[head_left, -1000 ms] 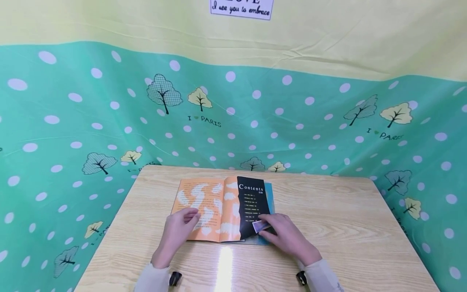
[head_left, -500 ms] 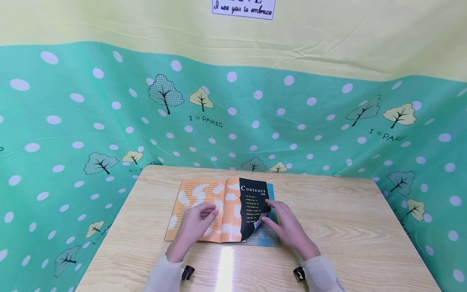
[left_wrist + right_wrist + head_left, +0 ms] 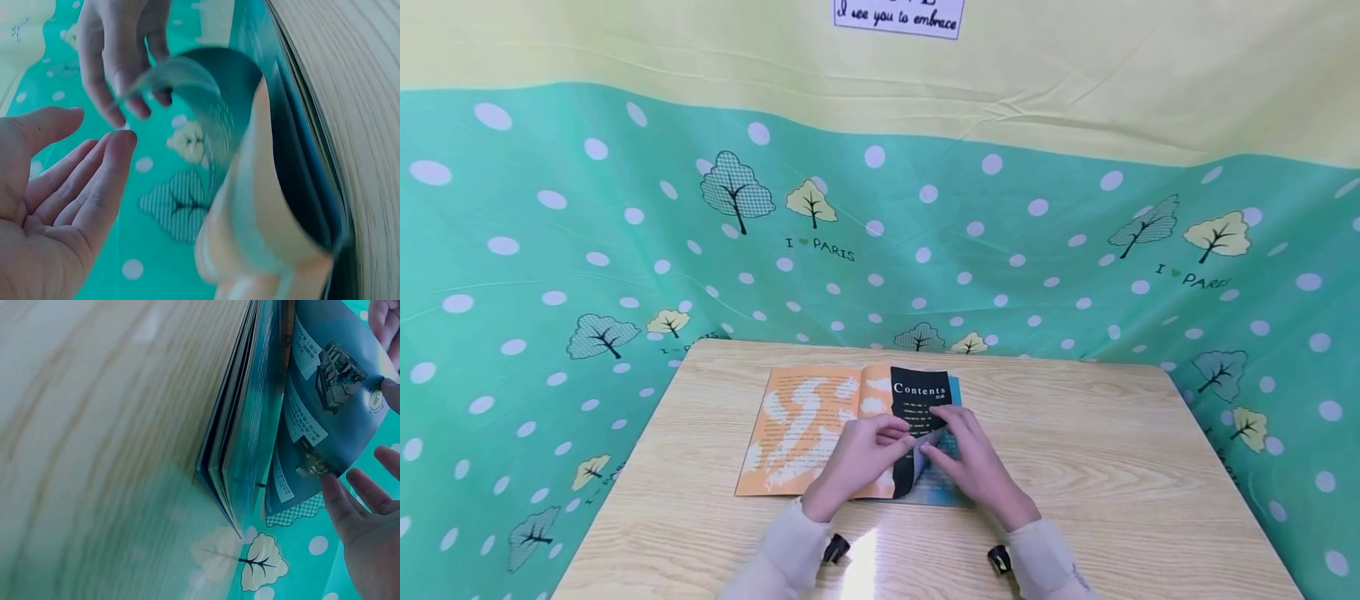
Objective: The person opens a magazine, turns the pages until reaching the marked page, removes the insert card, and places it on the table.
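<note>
A magazine (image 3: 801, 417) lies spread on the table, an orange page with white patches on its left and a black "Contents" page (image 3: 917, 392) on its right. The lower right of that page bends upward, and its blue printed underside (image 3: 337, 425) faces the right wrist camera. My right hand (image 3: 973, 458) has its fingers spread, with a fingertip touching the page's edge. From the left, my left hand (image 3: 868, 454) reaches over the magazine, fingertips right at the raised page. In the left wrist view, a gap shows between the left hand's thumb and fingers (image 3: 103, 169).
The magazine lies on a light wood-grain table (image 3: 1075, 467). Behind and beside the table hangs a green and yellow cloth (image 3: 820, 292) with dots and trees. Light glares on the tabletop at the front. Each wrist carries a small black device (image 3: 1000, 558).
My left hand has moved right, from the left page to the Contents page's edge. My right hand has lifted the page's lower corner and bent it leftward, and its fingers have spread apart.
</note>
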Available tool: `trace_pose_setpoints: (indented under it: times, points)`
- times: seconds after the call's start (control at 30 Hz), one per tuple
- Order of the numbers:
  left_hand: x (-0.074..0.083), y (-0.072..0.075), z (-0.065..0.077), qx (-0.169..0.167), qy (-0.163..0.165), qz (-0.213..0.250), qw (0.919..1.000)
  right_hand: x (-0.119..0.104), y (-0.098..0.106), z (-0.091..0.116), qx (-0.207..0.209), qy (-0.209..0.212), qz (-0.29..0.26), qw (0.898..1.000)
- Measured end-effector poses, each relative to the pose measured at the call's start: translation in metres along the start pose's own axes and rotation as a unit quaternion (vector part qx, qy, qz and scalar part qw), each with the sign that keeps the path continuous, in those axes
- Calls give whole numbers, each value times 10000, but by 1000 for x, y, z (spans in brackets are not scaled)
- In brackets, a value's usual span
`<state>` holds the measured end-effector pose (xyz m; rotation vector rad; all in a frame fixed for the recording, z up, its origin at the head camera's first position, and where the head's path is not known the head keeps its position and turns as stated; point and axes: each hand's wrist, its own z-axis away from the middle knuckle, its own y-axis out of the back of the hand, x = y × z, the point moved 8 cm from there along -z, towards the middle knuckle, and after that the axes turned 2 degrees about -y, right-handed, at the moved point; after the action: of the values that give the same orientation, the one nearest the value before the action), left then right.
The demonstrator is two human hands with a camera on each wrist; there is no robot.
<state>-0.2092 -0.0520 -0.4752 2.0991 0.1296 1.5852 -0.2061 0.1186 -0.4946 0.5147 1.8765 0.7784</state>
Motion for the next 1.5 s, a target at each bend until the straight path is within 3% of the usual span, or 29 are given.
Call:
trace_pose_setpoints:
  times: [0.2,0.47,0.67,0.83,1.07,1.3,1.5]
  points:
    - [2,-9,-4,8,-136,-41,9999,-3,-2,0,21,33,160,9999]
    - [-7,5,2,267,112,-156,9995,2,4,5,124,-173,191,9996]
    - [-21,37,14,773,359,-197,9962,10,4,9,-107,-471,175,9987]
    - [-42,74,36,1338,640,-292,9885,16,-2,13,-621,-697,310,9952]
    - [-60,120,68,1936,1079,-482,9739,23,-4,20,-933,-756,432,9918]
    - [-75,145,99,2128,1669,-588,9609,23,-8,23,-1156,-615,585,9897]
    - [-84,160,121,2141,1886,-1093,9522,21,-15,27,-1545,-302,955,9829]
